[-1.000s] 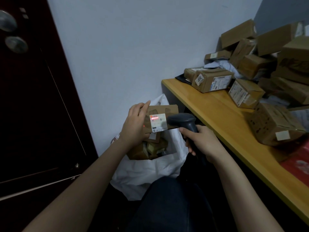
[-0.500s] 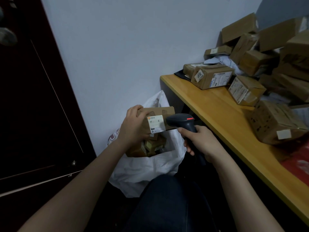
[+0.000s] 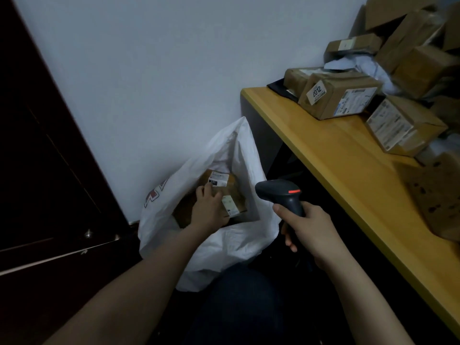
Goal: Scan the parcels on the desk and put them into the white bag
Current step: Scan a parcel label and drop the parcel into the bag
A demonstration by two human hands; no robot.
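Observation:
The white bag [image 3: 231,247] stands open on the floor between the wall and the desk [image 3: 331,155]. My left hand [image 3: 207,210] is down inside the bag's mouth, its fingers curled over a brown parcel [image 3: 235,204] with a white label. This parcel lies on other brown parcels; one behind it [image 3: 220,179] has a white and black label. Right of the bag, my right hand [image 3: 307,227] grips the handle of a dark barcode scanner [image 3: 277,192], whose head points left and shows a red mark. Several brown parcels [image 3: 341,98] are heaped on the desk's far right.
A dark wooden door [image 3: 49,170] fills the left side, with the pale wall [image 3: 161,70] behind the bag. My leg in dark trousers [image 3: 239,307] is below the bag. A labelled box [image 3: 400,125] and a spotted parcel [image 3: 438,195] lie nearer on the yellow desktop.
My left hand has lowered the labelled parcel from in front of the scanner down into the white bag. The scanner's red line on the label is gone. The right hand stayed about where it was.

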